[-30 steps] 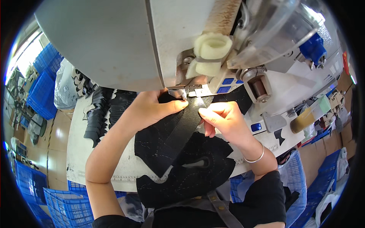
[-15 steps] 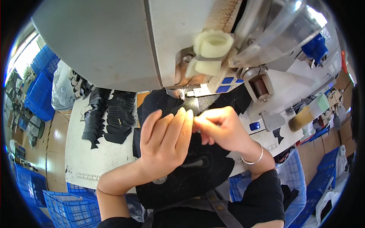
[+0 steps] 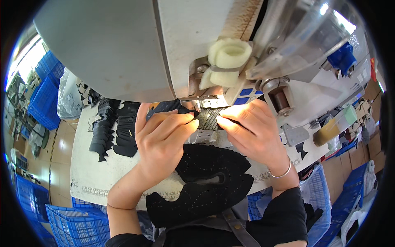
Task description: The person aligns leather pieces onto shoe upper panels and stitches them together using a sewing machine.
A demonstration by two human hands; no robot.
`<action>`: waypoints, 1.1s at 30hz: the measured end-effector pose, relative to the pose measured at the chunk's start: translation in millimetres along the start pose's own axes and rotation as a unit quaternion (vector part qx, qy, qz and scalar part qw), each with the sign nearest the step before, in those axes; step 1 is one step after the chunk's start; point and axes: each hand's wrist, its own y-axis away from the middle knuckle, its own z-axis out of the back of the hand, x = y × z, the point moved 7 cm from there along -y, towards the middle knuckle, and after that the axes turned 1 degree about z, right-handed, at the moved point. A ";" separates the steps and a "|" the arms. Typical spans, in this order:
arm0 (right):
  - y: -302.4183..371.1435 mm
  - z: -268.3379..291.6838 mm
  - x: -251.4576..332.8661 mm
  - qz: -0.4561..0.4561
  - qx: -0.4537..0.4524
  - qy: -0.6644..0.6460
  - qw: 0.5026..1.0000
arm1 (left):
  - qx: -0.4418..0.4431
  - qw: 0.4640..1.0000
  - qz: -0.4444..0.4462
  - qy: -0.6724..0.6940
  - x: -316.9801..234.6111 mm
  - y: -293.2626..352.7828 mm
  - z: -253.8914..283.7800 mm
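Observation:
Under the lit needle area of a sewing machine [image 3: 115, 49] lies a dark mesh fabric piece [image 3: 210, 119]. My left hand [image 3: 162, 138] pinches its left edge between thumb and fingers. Its right edge is gripped by my right hand [image 3: 257, 133], which wears a bracelet at the wrist. Both hands are close to the needle, one on each side, with the lit mesh stretched between them. Nearer to me, a curved black fabric piece [image 3: 205, 164] with pale stitch lines and an oval opening hangs over the table edge onto my lap.
Two stacks of black cut pieces [image 3: 103, 131] lie on the white table [image 3: 86, 173] at left. A brown thread spool [image 3: 282, 101] and a clear plastic shield [image 3: 304, 41] are at right. Blue crates [image 3: 76, 226] stand on the floor around the table.
My hands have moved apart, from together below the needle to either side of it. The mesh piece now shows between them, and the black piece near my lap is more exposed.

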 end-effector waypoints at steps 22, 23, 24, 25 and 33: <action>-5.8 -8.9 16.5 0.018 -0.087 0.026 0.996 | 0.025 0.979 0.125 0.162 59.3 11.3 -24.7; -4.6 -7.2 11.6 0.005 -0.082 0.031 0.996 | 0.047 0.984 0.091 0.145 54.7 4.0 -22.1; -2.7 -6.4 9.2 0.002 -0.082 0.035 0.996 | 0.048 0.998 -0.012 0.043 32.6 -2.9 -7.6; -1.3 -3.4 6.4 -0.006 -0.102 0.020 0.995 | 0.037 0.996 -0.074 -0.029 10.2 -2.4 4.7; -2.3 4.3 -0.4 -0.018 -0.124 -0.013 0.992 | 0.012 0.986 -0.079 -0.146 -16.7 5.0 -3.7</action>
